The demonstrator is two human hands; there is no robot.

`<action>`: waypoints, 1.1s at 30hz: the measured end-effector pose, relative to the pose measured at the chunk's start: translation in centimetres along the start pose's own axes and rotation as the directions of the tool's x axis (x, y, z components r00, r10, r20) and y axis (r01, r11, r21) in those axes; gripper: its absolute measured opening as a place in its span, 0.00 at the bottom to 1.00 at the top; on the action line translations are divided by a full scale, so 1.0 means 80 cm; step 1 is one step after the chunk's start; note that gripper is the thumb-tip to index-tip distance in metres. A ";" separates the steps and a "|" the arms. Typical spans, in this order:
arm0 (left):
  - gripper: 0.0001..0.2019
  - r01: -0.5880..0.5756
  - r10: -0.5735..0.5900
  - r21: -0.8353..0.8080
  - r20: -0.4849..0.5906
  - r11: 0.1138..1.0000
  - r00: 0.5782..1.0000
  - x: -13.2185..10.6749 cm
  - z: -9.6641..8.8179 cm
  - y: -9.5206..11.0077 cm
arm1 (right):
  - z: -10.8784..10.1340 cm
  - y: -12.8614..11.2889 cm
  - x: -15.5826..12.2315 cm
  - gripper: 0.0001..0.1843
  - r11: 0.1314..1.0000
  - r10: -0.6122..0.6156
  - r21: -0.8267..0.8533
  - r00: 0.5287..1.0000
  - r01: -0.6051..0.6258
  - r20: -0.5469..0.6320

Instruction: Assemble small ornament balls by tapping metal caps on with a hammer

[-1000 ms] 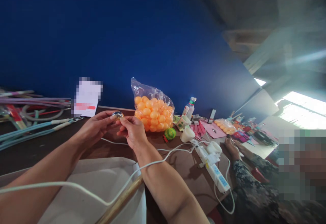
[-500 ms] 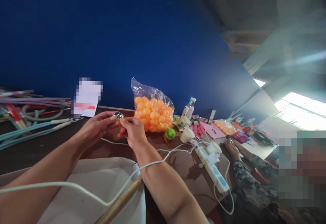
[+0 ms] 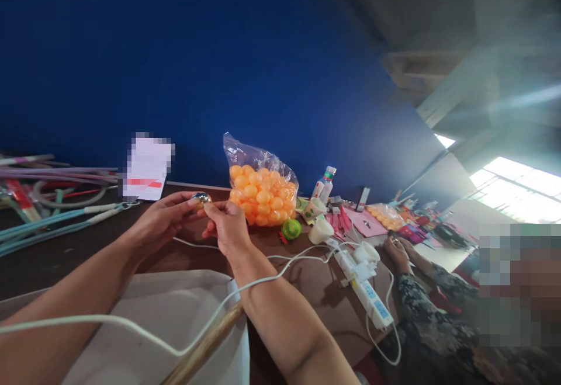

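Observation:
My left hand [image 3: 164, 219] and my right hand [image 3: 228, 225] meet above the dark wooden table [image 3: 65, 253]. Together they pinch a small shiny round object [image 3: 202, 199] between fingertips and thumbs. Just behind it to the right stands a clear plastic bag of orange balls [image 3: 262, 189]. A white cable [image 3: 245, 288] drapes over my right forearm.
A white power strip [image 3: 367, 291] with plugs lies to the right, near small white cups [image 3: 321, 231] and a bottle [image 3: 325, 183]. Blue cords and rods [image 3: 52, 221] lie at the left. Another person's hand [image 3: 400, 250] rests at the right. A white cloth [image 3: 153, 315] lies near me.

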State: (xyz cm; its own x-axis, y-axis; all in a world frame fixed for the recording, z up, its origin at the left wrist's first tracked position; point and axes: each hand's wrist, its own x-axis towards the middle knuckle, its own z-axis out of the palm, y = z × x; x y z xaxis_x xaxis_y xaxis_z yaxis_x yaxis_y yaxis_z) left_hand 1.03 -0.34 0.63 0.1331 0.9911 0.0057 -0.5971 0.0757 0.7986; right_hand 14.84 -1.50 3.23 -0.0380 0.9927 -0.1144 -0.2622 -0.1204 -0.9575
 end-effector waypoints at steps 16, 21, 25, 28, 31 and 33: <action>0.18 0.008 -0.009 0.012 0.044 1.000 0.999 -0.003 0.004 0.003 | 0.003 -0.013 -0.009 0.09 0.993 0.044 0.106 0.999 -0.043 -0.005; 0.16 0.005 -0.005 0.004 0.053 1.000 0.999 -0.003 0.002 0.002 | 0.003 -0.014 -0.008 0.09 0.994 0.057 0.098 0.998 -0.056 -0.012; 0.16 0.022 -0.021 -0.014 0.049 1.000 0.999 -0.002 0.002 0.001 | 0.003 -0.012 -0.007 0.10 0.993 0.051 0.111 0.999 -0.051 0.005; 0.14 0.014 -0.012 -0.045 0.038 0.999 0.999 -0.001 0.004 0.002 | 0.003 -0.009 -0.007 0.11 0.990 0.028 0.138 0.999 -0.034 0.043; 0.12 0.012 -0.011 -0.061 0.015 0.998 1.000 0.000 0.005 0.004 | 0.003 -0.008 -0.006 0.10 0.988 0.003 0.155 0.996 -0.017 0.089; 0.11 0.018 -0.017 -0.069 0.005 0.997 1.000 0.000 0.004 0.005 | 0.003 -0.007 -0.005 0.09 0.987 0.001 0.162 0.995 -0.016 0.095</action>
State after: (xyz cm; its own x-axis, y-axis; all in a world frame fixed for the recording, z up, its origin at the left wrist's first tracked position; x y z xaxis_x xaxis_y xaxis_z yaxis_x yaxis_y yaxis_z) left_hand 1.10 -0.33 1.13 0.1472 0.9891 -0.0054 -0.6479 0.1005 0.7551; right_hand 14.79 -1.80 3.87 -0.1300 0.9875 -0.0891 -0.4142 -0.1358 -0.9000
